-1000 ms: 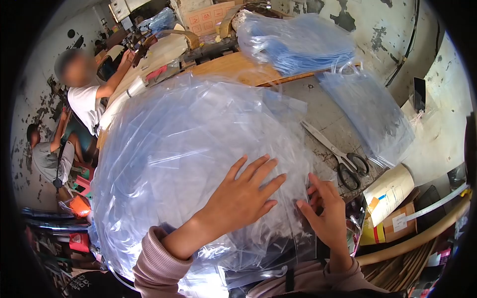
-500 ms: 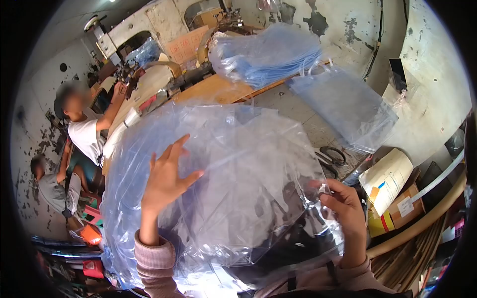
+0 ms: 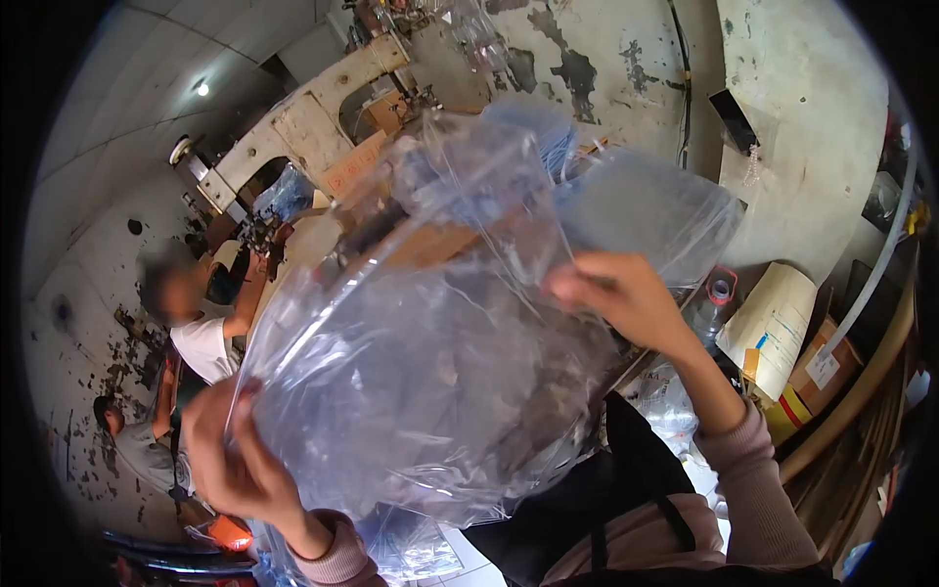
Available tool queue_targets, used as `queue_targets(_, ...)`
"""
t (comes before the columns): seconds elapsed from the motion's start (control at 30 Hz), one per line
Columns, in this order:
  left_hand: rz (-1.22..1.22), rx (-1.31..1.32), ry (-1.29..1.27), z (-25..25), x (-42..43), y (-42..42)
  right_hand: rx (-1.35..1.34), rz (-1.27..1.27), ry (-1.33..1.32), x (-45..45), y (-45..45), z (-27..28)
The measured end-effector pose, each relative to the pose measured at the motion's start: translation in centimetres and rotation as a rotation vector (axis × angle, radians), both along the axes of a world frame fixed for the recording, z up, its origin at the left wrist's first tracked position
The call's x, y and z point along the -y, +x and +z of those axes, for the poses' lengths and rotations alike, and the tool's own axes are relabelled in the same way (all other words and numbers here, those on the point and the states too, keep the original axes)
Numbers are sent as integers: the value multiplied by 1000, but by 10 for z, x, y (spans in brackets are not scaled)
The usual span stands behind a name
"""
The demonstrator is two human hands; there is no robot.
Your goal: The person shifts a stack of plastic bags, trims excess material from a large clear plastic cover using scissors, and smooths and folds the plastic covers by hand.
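Head camera shows a clear plastic sheet (image 3: 416, 333) raised in front of your body, between your two hands. Your left hand (image 3: 240, 455) pinches its edge with thumb and fingers. Your right hand (image 3: 616, 293), farther from you, has its grip pressed together on the other side. Beyond the sheet, flat bluish plastic (image 3: 650, 210) lies near a transparent bottle (image 3: 717, 301) and a curled paper (image 3: 773, 313).

Held plastic (image 3: 421, 362) is pretty much clear with whitish streaks, dusty-pink sleeve (image 3: 751, 474) lower right of it, wall (image 3: 611, 44) above it off-white with dark blotches.
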State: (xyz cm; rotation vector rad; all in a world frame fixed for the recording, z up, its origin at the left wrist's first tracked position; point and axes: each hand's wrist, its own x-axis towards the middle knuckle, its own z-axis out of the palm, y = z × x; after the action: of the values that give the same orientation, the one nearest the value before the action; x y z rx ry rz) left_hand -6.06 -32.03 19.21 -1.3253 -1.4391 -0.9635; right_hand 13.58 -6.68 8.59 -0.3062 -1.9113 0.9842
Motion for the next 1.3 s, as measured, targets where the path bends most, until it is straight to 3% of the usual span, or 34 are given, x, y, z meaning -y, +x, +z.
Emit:
queue_targets(0.07,124,-339,40,5,9,20,65,33,-76,-13,-17,32)
queue_targets(0.13,179,-544,-75,8,24,29,-185,192,-12,-41,-55,35)
queue_targets(0.17,174,-768,-31,13,17,36,-287,166,63,-50,-72,38)
queue_targets(0.33,57,-921,-252,7,39,51,-513,66,180,-41,-102,61)
queue_targets(0.4,-28,-972,-293,-10,45,62,-519,281,57,-31,-89,40)
queue_targets(0.43,-87,-790,-575,-12,55,83,-474,454,-55,-32,-79,22)
queue_targets(0.47,-96,-782,-634,-28,56,88,-422,625,-172,-32,-66,1)
queue_targets(0.53,-298,-533,-854,-68,75,87,-201,629,-848,-13,-35,-20)
queue_targets(0.57,-293,-509,-872,-75,71,87,-185,638,-872,-11,-28,-39)
queue_targets(0.63,-426,166,-1473,-90,65,86,69,440,-838,-5,-22,-73)
queue_targets(0.67,-397,68,-1479,-113,75,72,95,453,-865,1,-23,-81)
queue_targets(0.8,-514,-76,-1346,-110,28,38,-27,369,-759,17,-32,-76)
queue_targets(0.87,-367,-218,-1271,-102,-9,31,-173,474,-1062,17,-45,-70)
queue_targets(0.93,-322,-356,-1154,-98,-49,20,-219,499,-1098,22,-64,-69)
queue_targets(1.13,-489,-156,-1216,-141,-99,-27,-147,538,-1371,29,-76,-78)
queue_targets(1.3,-509,-169,-1182,-139,-96,-23,-143,483,-1442,38,-60,-72)
